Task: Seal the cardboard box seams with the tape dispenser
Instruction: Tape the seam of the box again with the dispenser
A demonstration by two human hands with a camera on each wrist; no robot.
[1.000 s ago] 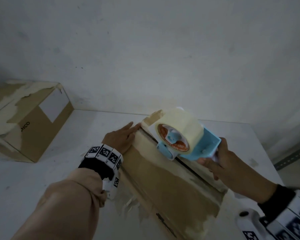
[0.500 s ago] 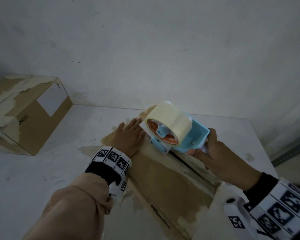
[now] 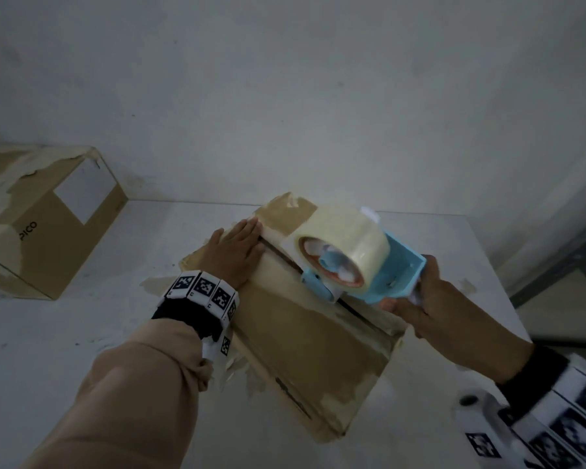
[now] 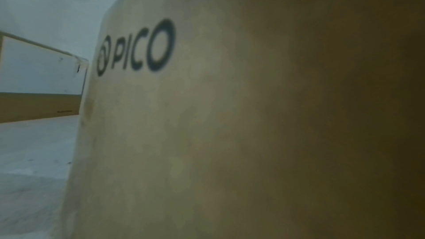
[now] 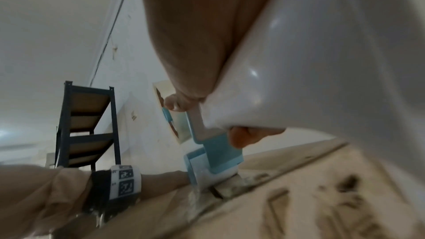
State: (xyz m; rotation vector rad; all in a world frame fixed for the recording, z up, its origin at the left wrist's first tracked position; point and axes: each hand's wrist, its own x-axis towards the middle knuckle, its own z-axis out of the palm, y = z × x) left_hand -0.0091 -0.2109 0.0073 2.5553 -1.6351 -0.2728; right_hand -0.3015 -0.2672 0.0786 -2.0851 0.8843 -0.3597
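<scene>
Head view: a cardboard box (image 3: 305, 336) lies on the white table (image 3: 48, 333), its centre seam running from 11 to 5 o'clock. The left hand (image 3: 232, 255) lies flat on the box's far end at 11 o'clock, fingers straight and together. The right hand (image 3: 427, 299), at 3 o'clock, has its fingers wrapped round the handle of the blue tape dispenser (image 3: 362, 262), whose front end touches the seam. A second box (image 3: 44, 218) sits at 9 o'clock.
</scene>
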